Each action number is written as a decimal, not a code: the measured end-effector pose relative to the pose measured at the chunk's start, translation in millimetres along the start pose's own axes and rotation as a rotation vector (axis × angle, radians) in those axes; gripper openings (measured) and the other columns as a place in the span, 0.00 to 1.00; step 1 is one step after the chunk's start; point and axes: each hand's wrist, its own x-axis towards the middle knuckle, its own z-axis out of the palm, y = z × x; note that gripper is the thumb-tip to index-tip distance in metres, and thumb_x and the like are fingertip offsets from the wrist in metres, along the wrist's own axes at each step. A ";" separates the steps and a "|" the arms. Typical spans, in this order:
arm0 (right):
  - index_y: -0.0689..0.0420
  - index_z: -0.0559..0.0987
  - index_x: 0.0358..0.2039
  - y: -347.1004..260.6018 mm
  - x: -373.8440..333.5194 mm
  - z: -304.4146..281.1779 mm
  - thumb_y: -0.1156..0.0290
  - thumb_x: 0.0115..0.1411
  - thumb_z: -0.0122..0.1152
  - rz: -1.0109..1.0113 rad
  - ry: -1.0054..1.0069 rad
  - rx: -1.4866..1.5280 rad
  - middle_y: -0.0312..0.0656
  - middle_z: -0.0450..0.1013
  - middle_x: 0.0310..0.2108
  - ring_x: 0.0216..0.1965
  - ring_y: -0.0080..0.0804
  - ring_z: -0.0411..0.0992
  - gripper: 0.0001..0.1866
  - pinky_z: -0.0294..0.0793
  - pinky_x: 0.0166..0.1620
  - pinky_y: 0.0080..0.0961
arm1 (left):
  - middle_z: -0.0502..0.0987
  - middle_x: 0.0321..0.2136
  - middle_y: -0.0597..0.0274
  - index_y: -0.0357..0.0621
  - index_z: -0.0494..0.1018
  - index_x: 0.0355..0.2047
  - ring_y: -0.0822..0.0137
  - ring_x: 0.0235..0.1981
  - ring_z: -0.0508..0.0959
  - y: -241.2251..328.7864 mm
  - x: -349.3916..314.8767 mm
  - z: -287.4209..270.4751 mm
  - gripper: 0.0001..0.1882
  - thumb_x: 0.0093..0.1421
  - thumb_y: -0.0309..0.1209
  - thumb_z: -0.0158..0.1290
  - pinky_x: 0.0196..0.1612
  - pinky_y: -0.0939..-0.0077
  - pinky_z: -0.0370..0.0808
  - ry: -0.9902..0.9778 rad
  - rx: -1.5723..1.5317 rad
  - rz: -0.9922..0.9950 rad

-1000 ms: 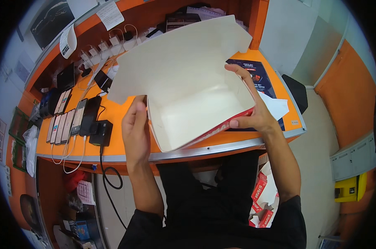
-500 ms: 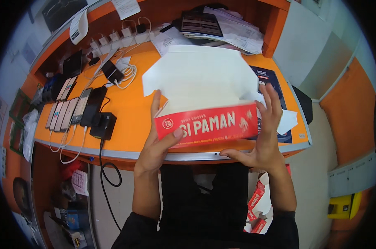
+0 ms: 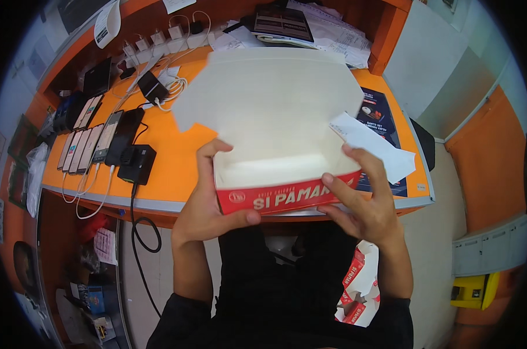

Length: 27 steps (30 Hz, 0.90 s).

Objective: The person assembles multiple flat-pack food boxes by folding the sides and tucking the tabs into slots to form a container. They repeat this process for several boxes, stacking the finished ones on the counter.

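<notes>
A red and white cardboard food box is held over the desk's front edge, tilted so its white inside shows. Its big white lid stands open toward the back of the desk. My left hand grips the left end, with the thumb along the red front and the fingers at the left wall. At the right end my right hand is closed on the box, one fingertip over the front wall's top edge and another at the right corner. The box's underside is hidden.
On the orange desk, several phones charge at the left beside a black power adapter. A white paper lies over a dark leaflet at the right. More red and white boxes are low at my right.
My right hand has closed from a spread pose onto the right end of the box. The box has tipped, showing more of its inside, and the lid's side flaps now lie flatter.
</notes>
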 end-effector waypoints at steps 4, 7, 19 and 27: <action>0.52 0.81 0.42 -27.8 -28.8 0.9 0.75 0.43 0.73 -0.002 0.100 -0.043 0.46 0.71 0.47 0.46 0.45 0.72 0.22 0.74 0.45 0.40 | 0.57 0.55 0.53 0.48 0.46 0.60 0.60 0.61 0.59 -5.3 -11.2 -22.8 0.59 0.36 0.39 0.77 0.62 0.66 0.59 -0.053 0.388 0.024; 0.54 0.80 0.32 -54.6 -83.6 14.0 0.79 0.41 0.69 -0.062 0.246 0.156 0.41 0.74 0.36 0.40 0.38 0.73 0.15 0.75 0.38 0.38 | 0.55 0.57 0.50 0.46 0.46 0.61 0.57 0.64 0.57 1.7 -14.0 -32.9 0.64 0.30 0.42 0.78 0.63 0.64 0.58 -0.029 0.511 -0.038; 0.57 0.78 0.29 -34.6 -273.9 86.5 0.77 0.51 0.63 1.250 0.499 0.121 0.41 0.73 0.33 0.43 0.42 0.71 0.04 0.68 0.47 0.37 | 0.68 0.46 0.55 0.39 0.65 0.48 0.65 0.46 0.72 -31.6 -115.7 35.1 0.17 0.65 0.37 0.51 0.48 0.62 0.75 0.253 0.946 0.479; 0.61 0.73 0.44 -48.9 -409.3 125.2 0.69 0.53 0.66 1.559 0.493 -0.573 0.52 0.69 0.42 0.46 0.50 0.67 0.19 0.65 0.52 0.41 | 0.71 0.47 0.60 0.45 0.65 0.58 0.68 0.46 0.75 -232.6 -69.9 151.5 0.25 0.66 0.44 0.49 0.47 0.74 0.74 -0.049 0.051 -0.683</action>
